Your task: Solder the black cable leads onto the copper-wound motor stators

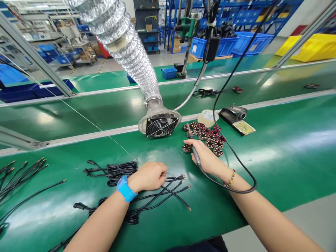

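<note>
My right hand [207, 157] is wrapped round a soldering iron [195, 154], whose tip points up and away over a cluster of small round motor stators [210, 134] with copper and red windings. One stator [186, 148] sits just left of the iron. Closed in a pinch, my left hand [151, 175] holds thin solder wire [170, 171], its short end sticking out to the right past the fingers. Below and around that hand lie bundled black cables [122, 171], and stripped cable ends [183, 178] fan out to its right.
A fume extractor [162, 126] hangs on a foil duct [131, 49] over the green bench [225, 217]. A soldering iron stand [233, 115] with a yellow sponge [244, 127] is at back right. The iron's cord [236, 70] loops over my right forearm. More cables [23, 175] lie far left.
</note>
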Demonstrator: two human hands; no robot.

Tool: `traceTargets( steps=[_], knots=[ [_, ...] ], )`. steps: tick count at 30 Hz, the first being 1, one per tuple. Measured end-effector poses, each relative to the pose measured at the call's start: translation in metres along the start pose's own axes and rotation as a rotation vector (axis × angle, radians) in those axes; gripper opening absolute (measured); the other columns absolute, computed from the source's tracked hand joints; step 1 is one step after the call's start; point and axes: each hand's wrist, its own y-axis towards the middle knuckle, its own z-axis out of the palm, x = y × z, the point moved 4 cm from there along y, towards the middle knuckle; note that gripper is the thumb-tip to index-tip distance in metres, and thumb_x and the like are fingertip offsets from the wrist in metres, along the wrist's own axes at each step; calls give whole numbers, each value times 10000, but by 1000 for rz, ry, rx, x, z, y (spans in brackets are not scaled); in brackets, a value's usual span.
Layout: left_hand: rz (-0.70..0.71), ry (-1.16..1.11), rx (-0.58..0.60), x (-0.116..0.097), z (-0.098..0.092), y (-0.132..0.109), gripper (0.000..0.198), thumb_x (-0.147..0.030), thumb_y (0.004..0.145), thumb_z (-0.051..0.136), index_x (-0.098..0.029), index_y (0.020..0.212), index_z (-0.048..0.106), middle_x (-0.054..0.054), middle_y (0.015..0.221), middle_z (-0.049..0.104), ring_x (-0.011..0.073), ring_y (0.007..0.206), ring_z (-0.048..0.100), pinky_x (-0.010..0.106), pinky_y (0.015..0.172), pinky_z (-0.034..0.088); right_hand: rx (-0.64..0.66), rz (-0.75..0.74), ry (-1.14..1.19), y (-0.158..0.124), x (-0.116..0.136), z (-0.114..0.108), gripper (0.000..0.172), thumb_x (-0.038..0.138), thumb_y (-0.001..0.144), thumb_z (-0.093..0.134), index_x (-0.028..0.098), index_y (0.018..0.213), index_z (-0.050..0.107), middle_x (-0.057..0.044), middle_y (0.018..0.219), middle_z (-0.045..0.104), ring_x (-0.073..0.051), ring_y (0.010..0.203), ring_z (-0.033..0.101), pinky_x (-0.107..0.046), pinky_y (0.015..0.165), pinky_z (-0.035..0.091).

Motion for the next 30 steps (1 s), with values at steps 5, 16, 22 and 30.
traceTargets(
  steps=[5, 16, 22, 30],
  knots=[
    [-100, -176, -161, 9, -6, 6, 231, -215, 912, 383, -176, 811, 588, 60, 899, 662, 186, 843, 594, 292, 782, 442, 24, -26, 92, 3, 13, 12, 342, 117, 823, 495, 191, 1157, 495, -105, 1024, 630, -231, 977, 629, -447, 880, 538],
    [-350, -378, -312, 12, 0, 16, 277, -360, 910, 413, -182, 722, 511, 5, 722, 570, 157, 707, 522, 260, 638, 362, -60, 221, 402, -26, 39, 30, 287, 170, 856, 430, 235, 1130, 375, -88, 1042, 633, -172, 810, 652, -371, 746, 572],
    [-349, -326, -298, 7, 3, 19, 230, -340, 842, 524, -190, 676, 476, 6, 723, 547, 169, 688, 492, 277, 610, 301, -1, 187, 292, -19, 49, 46, 385, 126, 803, 481, 187, 1175, 404, -132, 1092, 601, -260, 1062, 594, -479, 892, 523],
    [-314, -440, -281, 17, 3, 20, 137, -181, 830, 471, -182, 695, 491, -11, 714, 549, 141, 691, 495, 259, 655, 359, -58, 66, 245, -25, 49, 52, 360, 116, 795, 561, 209, 1124, 447, -85, 1005, 616, -248, 923, 614, -443, 791, 548]
  ],
)
